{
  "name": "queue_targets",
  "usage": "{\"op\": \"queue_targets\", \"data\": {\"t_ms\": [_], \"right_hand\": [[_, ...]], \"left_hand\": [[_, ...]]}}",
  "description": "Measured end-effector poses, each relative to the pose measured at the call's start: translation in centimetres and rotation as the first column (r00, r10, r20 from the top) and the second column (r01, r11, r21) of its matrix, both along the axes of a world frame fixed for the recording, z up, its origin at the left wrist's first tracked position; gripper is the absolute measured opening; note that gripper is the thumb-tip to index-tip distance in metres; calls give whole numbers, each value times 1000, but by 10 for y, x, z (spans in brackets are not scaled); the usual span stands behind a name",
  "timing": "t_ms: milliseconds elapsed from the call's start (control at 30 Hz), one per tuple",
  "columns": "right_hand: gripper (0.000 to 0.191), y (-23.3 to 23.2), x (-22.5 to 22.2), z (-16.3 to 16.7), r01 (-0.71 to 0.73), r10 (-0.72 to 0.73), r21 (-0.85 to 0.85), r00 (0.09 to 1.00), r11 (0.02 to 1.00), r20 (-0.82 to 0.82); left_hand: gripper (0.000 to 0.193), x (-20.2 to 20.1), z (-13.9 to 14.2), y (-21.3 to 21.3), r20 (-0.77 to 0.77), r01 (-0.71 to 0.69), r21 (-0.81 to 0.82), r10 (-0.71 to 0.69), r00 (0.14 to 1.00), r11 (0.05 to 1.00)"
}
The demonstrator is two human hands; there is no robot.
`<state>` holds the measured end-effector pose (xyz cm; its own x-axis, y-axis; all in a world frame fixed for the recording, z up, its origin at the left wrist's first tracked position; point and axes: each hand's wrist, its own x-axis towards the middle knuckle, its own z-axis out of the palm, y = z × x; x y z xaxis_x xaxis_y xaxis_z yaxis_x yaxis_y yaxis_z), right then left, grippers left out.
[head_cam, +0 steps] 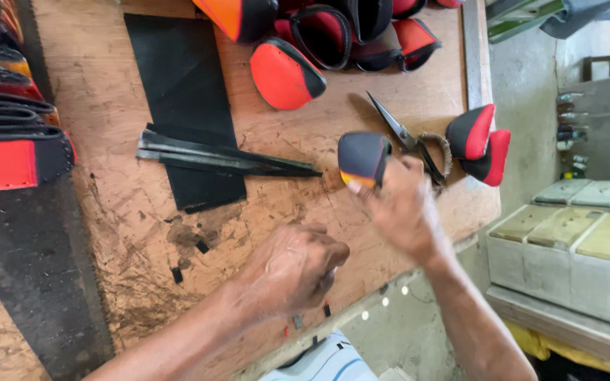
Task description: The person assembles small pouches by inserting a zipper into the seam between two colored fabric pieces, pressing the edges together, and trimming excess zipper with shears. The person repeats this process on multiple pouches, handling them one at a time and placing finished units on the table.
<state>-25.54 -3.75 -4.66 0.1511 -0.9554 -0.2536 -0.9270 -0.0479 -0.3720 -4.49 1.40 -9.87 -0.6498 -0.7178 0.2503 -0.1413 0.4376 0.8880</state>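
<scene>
On the scuffed wooden workbench (135, 212), the right hand (400, 212) grips a small black padded leather piece with an orange-yellow edge (363, 156) at its fingertips, up and right of the fisted left hand (294, 267), scissors (411, 137) just beyond.

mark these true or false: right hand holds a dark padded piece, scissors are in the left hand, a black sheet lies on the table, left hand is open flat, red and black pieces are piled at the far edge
1. The right hand holds a dark padded piece. True.
2. The scissors are in the left hand. False: they lie on the wooden table, just beyond the right hand.
3. A black sheet lies on the table. True, with long dark metal tools across it.
4. The left hand is open flat. False: it is closed in a fist.
5. Red and black pieces are piled at the far edge. True.
</scene>
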Motion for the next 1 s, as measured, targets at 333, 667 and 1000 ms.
{"op": "queue_targets", "data": {"t_ms": [333,667,1000], "right_hand": [[27,-5,-50,11,86,-175,216,882,973,437],[14,-6,19,44,-196,178,-114,973,974,-147],[21,66,-43,13,-299,262,-363,954,882,-148]], "left_hand": [[11,-8,5,14,-31,9,4,-9,999,1000],[11,-16,3,6,0,12,7,-12,1000,1000],[15,-14,16,19,-67,-42,44,45,997,998]]}}
